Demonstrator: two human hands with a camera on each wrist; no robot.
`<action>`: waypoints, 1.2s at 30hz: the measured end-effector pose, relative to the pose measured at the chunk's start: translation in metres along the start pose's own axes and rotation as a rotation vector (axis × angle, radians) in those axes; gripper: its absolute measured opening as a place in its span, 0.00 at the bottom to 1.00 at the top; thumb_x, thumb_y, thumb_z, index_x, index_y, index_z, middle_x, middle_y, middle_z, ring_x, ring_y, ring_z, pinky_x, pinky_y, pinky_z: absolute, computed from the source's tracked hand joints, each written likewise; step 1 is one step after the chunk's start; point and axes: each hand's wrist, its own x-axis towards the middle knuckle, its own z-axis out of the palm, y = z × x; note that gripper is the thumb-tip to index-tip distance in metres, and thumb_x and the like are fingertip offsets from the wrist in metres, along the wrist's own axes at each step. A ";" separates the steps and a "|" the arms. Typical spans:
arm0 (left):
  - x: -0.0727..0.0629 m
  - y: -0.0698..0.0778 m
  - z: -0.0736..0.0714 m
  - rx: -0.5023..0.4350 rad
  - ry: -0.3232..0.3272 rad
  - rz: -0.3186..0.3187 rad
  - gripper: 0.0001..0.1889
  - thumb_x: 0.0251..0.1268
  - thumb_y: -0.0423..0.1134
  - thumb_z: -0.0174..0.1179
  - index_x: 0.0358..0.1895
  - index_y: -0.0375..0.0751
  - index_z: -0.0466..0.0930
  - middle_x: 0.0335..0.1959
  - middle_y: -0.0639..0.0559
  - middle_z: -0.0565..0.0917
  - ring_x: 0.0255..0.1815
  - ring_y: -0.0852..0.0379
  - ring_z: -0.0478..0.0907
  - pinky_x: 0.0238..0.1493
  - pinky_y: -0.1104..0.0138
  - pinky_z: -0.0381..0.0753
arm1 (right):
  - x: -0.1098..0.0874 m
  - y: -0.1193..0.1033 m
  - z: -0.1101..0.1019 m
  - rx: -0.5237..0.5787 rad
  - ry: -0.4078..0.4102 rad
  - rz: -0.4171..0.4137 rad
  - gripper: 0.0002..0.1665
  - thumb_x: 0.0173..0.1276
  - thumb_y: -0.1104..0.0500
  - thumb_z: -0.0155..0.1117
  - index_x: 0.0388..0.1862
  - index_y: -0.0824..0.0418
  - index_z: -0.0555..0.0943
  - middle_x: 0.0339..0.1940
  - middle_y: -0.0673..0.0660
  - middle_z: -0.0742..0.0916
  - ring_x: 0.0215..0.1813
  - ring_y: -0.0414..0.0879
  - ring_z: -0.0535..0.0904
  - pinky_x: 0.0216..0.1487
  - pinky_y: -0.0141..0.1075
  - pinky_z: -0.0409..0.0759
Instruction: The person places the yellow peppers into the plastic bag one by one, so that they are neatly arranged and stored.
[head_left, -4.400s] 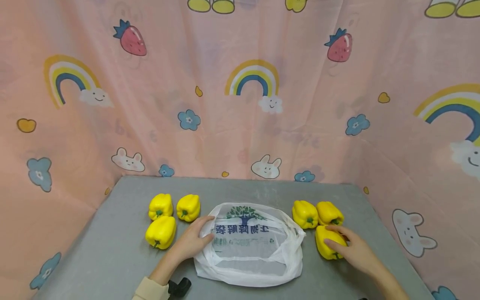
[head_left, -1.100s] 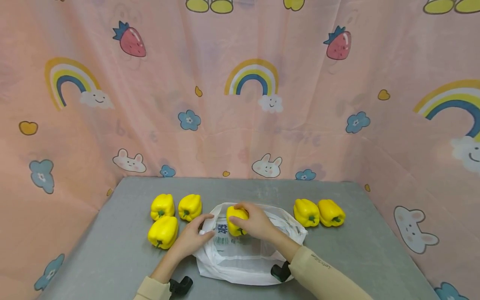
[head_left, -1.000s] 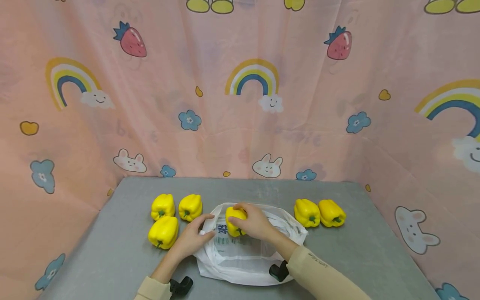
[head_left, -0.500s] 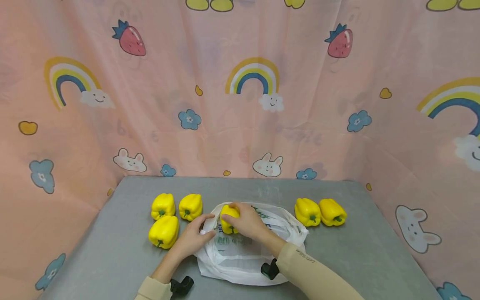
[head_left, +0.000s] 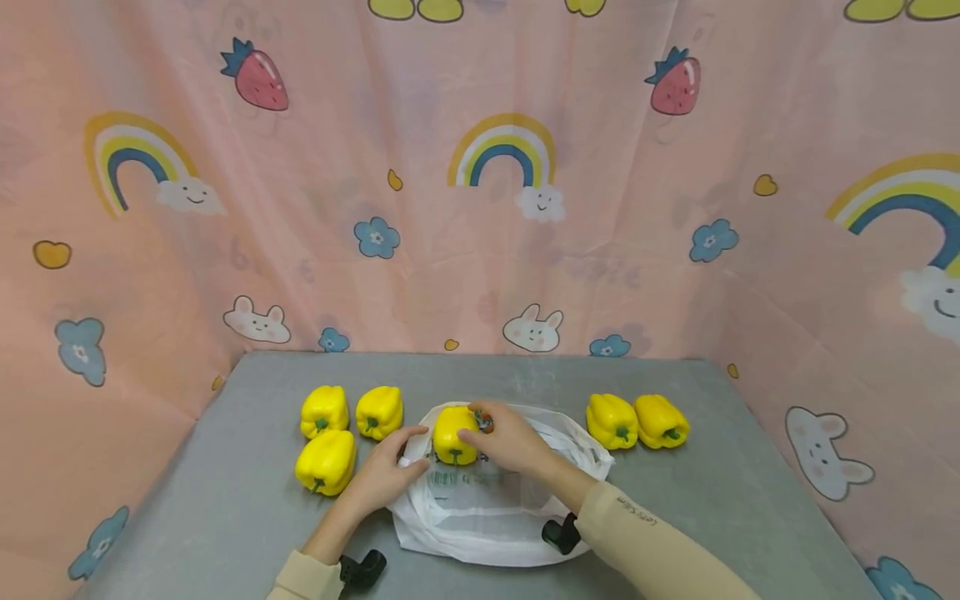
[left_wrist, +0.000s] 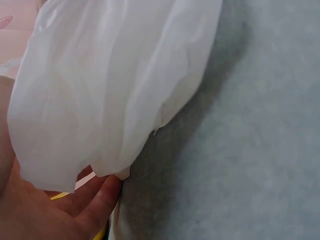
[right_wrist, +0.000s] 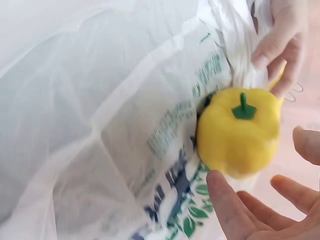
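A white plastic bag (head_left: 480,537) with green and dark blue print lies at the centre of the table, its mouth held apart. At its left rim my left hand (head_left: 384,472) grips the plastic; in the left wrist view the white film drapes over that hand. Inside the bag's left part, close to the left hand, sits a yellow bell pepper (head_left: 452,437) with its green stem (right_wrist: 243,107) showing. My right hand (head_left: 512,437) is just right of this pepper, fingers spread; the right wrist view shows a gap between its fingertips and the pepper.
Three yellow bell peppers (head_left: 327,462) are grouped left of the bag. Two more peppers (head_left: 612,422) stand side by side at the right. Behind the grey table (head_left: 750,500) hangs a pink printed curtain (head_left: 480,267). Black wrist devices (head_left: 363,571) sit at both sleeves.
The right hand has carried one pepper from the right group into the bag, shifted it left, then let go and drawn back a little to the right. The left hand has stayed at the rim.
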 end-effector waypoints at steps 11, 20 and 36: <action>0.001 -0.002 -0.001 0.011 0.011 -0.001 0.26 0.70 0.38 0.65 0.69 0.42 0.74 0.70 0.39 0.73 0.72 0.37 0.68 0.68 0.40 0.68 | -0.017 0.003 -0.034 -0.076 0.069 -0.016 0.22 0.73 0.50 0.66 0.60 0.60 0.82 0.54 0.60 0.86 0.50 0.50 0.82 0.48 0.46 0.85; 0.000 -0.003 -0.001 0.011 0.011 -0.010 0.26 0.70 0.39 0.65 0.69 0.43 0.73 0.70 0.39 0.73 0.72 0.38 0.68 0.68 0.40 0.68 | -0.030 0.017 -0.063 -0.090 0.146 -0.059 0.23 0.74 0.51 0.65 0.61 0.63 0.81 0.54 0.60 0.86 0.53 0.53 0.82 0.50 0.47 0.85; 0.000 -0.002 0.001 0.009 -0.001 -0.016 0.26 0.71 0.40 0.64 0.70 0.43 0.73 0.71 0.40 0.73 0.72 0.38 0.67 0.69 0.40 0.67 | -0.052 0.063 -0.112 -0.084 0.313 -0.019 0.25 0.77 0.50 0.61 0.62 0.67 0.79 0.55 0.65 0.85 0.55 0.60 0.82 0.56 0.54 0.82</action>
